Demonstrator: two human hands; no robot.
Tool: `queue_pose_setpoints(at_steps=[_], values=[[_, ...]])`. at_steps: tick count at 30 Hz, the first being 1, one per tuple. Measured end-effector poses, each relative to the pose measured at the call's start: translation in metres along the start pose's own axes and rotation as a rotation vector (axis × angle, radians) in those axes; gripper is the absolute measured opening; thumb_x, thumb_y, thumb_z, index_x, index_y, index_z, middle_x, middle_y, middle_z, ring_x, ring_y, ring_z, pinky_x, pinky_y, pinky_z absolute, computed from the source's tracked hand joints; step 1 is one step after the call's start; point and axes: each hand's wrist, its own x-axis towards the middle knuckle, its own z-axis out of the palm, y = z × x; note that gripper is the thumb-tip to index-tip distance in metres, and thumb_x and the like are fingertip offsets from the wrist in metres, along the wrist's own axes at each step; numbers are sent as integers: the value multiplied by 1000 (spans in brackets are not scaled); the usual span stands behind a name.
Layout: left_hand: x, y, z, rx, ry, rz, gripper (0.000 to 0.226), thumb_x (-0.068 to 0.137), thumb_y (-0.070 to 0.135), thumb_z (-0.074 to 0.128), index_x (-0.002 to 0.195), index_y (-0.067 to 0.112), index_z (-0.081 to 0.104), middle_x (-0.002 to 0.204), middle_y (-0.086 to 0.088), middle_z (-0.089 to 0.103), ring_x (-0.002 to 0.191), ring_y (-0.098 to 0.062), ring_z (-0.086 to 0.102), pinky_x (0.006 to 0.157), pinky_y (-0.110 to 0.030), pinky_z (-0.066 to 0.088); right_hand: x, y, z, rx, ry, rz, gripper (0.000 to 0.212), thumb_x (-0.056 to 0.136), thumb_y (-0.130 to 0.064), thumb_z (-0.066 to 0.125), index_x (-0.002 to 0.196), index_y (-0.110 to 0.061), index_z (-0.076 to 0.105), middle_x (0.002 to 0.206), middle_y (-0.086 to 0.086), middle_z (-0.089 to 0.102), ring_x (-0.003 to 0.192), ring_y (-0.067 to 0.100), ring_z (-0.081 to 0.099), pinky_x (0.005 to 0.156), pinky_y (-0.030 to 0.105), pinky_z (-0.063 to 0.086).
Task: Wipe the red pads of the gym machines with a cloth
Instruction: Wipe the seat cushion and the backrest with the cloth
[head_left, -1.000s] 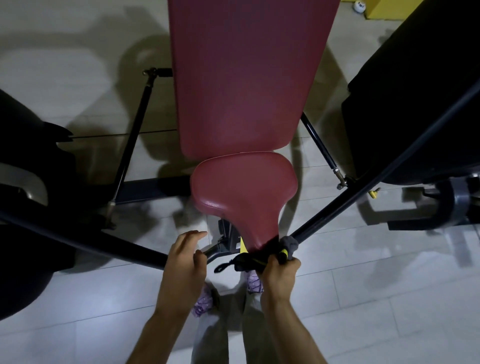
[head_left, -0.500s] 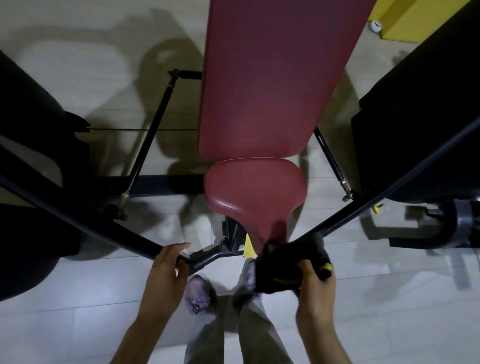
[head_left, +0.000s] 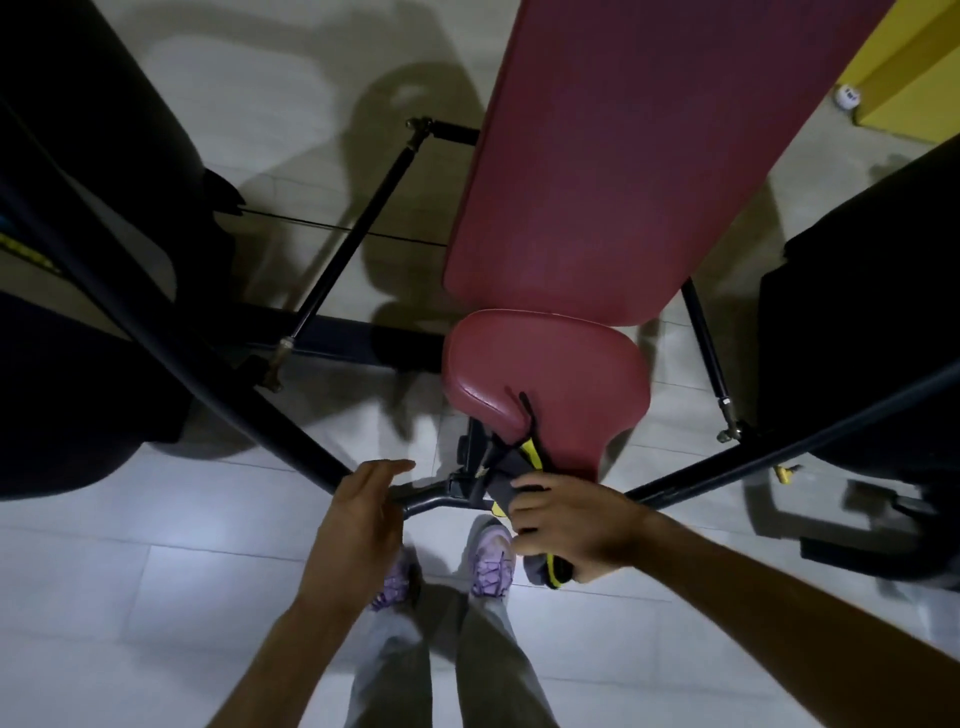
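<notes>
- Head view: right hand, fingers curled round dark yellow-trimmed cloth, at front tip of red seat pad.
- Left hand, fingers relaxed, gripping nothing, over black frame bar.
- Red back pad beyond.

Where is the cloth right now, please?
In the head view, the dark cloth is just right of centre, gripped by the right hand at the near tip of the red seat pad.

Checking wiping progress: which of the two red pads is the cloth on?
The small seat pad; the right hand holds the cloth at its front edge. The long back pad is untouched.
</notes>
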Motion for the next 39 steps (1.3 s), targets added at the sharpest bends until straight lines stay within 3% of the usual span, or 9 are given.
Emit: queue_pose_setpoints(at_steps=[5, 10, 15, 19, 23, 26, 32, 36, 39], values=[[-8, -3, 18, 58, -7, -31, 49, 92, -2, 67, 134, 23, 59, 134, 0, 60, 120, -19, 60, 101, -21, 39, 29, 53, -20, -63, -94, -93, 40, 72, -15, 74, 109, -29, 67, 103, -9, 69, 108, 16, 59, 121, 43, 28], [-13, -1, 27, 56, 29, -85, 46, 89, -5, 68, 128, 20, 63, 128, -2, 64, 112, -18, 63, 98, -13, 37, 72, 83, -26, -126, -44, -32, 39, 61, -13, 81, 97, -25, 70, 85, -6, 69, 92, 19, 66, 113, 44, 42], [-15, -8, 31, 41, 64, -115, 48, 90, -4, 66, 130, 22, 62, 130, -1, 62, 112, -19, 63, 99, -17, 42, 34, 50, -19, 62, -84, 43, 30, 74, -26, 69, 102, -20, 62, 94, -4, 68, 93, 19, 58, 105, 31, 40], [-14, -9, 31, 35, 93, -156, 46, 89, -4, 69, 127, 20, 63, 127, -4, 65, 110, -25, 67, 102, -30, 49, 46, 76, -37, 45, -190, -84, 29, 74, -19, 73, 100, -26, 62, 92, -10, 68, 90, 15, 63, 95, 31, 44], [-12, -10, 30, 61, 117, -163, 47, 89, -3, 69, 128, 23, 62, 127, -1, 64, 109, -19, 65, 99, -20, 43, 111, 118, -51, -140, -159, -176, 34, 78, -12, 65, 108, -28, 63, 101, -7, 67, 100, 18, 65, 98, 35, 41], [-10, -14, 28, 74, 118, -145, 51, 87, -3, 70, 129, 25, 62, 126, 2, 65, 108, -16, 64, 97, -17, 42, 146, 129, -59, -159, -33, 17, 39, 85, -10, 59, 119, -29, 61, 110, -3, 65, 108, 22, 65, 117, 42, 29], [2, -22, 35, 103, 127, -122, 47, 86, -2, 72, 126, 22, 63, 124, 1, 65, 107, -17, 65, 96, -21, 47, 170, 160, -87, 11, 49, 596, 56, 92, 0, 51, 143, -22, 46, 138, 11, 52, 128, 35, 53, 125, 47, 21], [13, -17, 35, 81, 143, -125, 46, 86, -2, 72, 124, 22, 65, 123, 1, 65, 107, -19, 65, 96, -26, 50, 153, 141, -69, -27, 294, 291, 43, 80, -14, 39, 113, -17, 67, 113, 11, 65, 115, 34, 59, 115, 54, 37], [22, -16, 30, 74, 143, -130, 44, 87, -2, 70, 123, 23, 64, 123, 4, 63, 107, -17, 63, 94, -26, 52, 138, 122, -58, -104, 235, -76, 40, 83, -5, 40, 114, -19, 61, 115, 7, 64, 114, 30, 60, 111, 51, 41]])
